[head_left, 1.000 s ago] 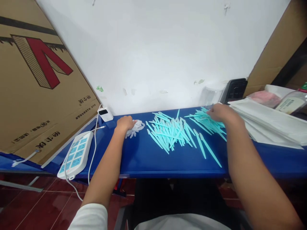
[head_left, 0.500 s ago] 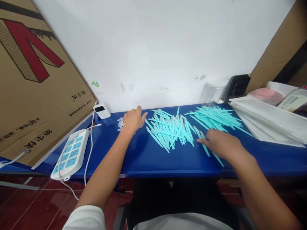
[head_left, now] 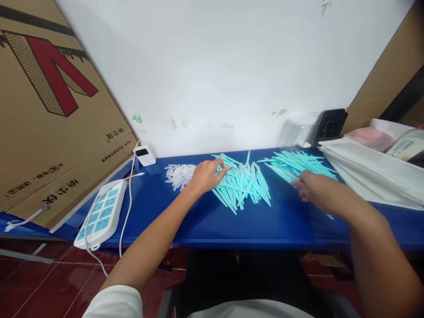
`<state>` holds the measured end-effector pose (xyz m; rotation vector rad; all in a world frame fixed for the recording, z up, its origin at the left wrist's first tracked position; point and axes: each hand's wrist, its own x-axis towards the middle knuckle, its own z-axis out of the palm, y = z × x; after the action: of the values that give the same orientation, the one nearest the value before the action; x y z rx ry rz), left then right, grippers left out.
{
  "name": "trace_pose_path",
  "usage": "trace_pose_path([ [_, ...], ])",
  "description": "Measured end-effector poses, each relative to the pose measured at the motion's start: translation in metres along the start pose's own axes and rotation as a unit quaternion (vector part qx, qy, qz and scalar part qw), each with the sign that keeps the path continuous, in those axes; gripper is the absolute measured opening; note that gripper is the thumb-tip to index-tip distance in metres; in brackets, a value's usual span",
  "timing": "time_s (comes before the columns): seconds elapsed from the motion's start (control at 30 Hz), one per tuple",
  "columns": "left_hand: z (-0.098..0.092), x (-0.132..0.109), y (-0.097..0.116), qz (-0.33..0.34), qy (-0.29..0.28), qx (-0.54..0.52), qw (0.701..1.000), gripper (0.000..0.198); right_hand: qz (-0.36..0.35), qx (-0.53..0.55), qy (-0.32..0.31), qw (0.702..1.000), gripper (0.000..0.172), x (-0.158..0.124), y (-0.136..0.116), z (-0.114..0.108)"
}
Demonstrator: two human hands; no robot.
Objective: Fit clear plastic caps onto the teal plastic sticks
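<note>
My left hand (head_left: pixel 208 175) hovers over the left side of the middle pile of thin turquoise sticks (head_left: pixel 243 187), thumb and forefinger pinched; what they hold, if anything, is too small to make out. Several sticks in that pile have clear covers on one end. Left of this hand lies a heap of small translucent covers (head_left: pixel 179 174). My right hand (head_left: pixel 311 190) is closed at the near edge of the right pile of turquoise sticks (head_left: pixel 304 161). From under its palm pokes the end of a turquoise stick (head_left: pixel 329 216). Motion blurs its fingertips.
A white power strip (head_left: pixel 102 216) with cables and a small white device (head_left: pixel 145 155) are at left. A clear jar (head_left: pixel 296 132), a black object (head_left: pixel 330 126) and white sheets (head_left: pixel 371 172) stand or lie at right. Behind the blue table (head_left: pixel 238 227) rises a white wall.
My left hand has moved right, from the translucent covers to the middle pile. My right hand has lifted slightly toward the right pile. The sticks that showed beside its fingertips no longer lie there.
</note>
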<state>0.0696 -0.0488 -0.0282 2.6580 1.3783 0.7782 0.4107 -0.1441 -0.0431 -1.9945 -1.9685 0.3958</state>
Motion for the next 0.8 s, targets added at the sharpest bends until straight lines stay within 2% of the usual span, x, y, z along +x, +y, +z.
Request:
trace_pose_path([
  [0.07, 0.001, -0.002, 0.006, 0.019, 0.000, -0.060, 0.998, 0.047, -0.028, 0.038, -0.032, 0.998, 0.034, 0.005, -0.017, -0.011],
  [0.2, 0.002, -0.005, 0.017, 0.056, -0.040, -0.178, 0.982, 0.055, -0.162, 0.080, -0.132, 0.975, 0.039, 0.019, -0.067, -0.027],
  [0.3, 0.004, -0.005, 0.022, 0.054, -0.040, -0.233, 0.970, 0.055, -0.192, 0.105, -0.182, 0.959, 0.040, 0.034, -0.093, -0.029],
  [0.43, 0.004, -0.004, 0.021, 0.039, -0.013, -0.252, 0.967, 0.054, -0.235, 0.157, -0.219, 0.934, 0.041, 0.054, -0.103, -0.028],
  [0.57, 0.004, -0.004, 0.018, 0.052, -0.020, -0.226, 0.972, 0.052, -0.255, 0.182, -0.182, 0.932, 0.044, 0.066, -0.105, -0.024],
  [0.7, 0.009, -0.004, 0.017, 0.055, -0.027, -0.233, 0.971, 0.049, -0.271, 0.224, -0.187, 0.917, 0.045, 0.067, -0.108, -0.015],
  [0.8, 0.011, -0.003, 0.017, 0.052, -0.028, -0.255, 0.965, 0.049, -0.257, 0.270, -0.206, 0.905, 0.044, 0.063, -0.110, -0.007],
])
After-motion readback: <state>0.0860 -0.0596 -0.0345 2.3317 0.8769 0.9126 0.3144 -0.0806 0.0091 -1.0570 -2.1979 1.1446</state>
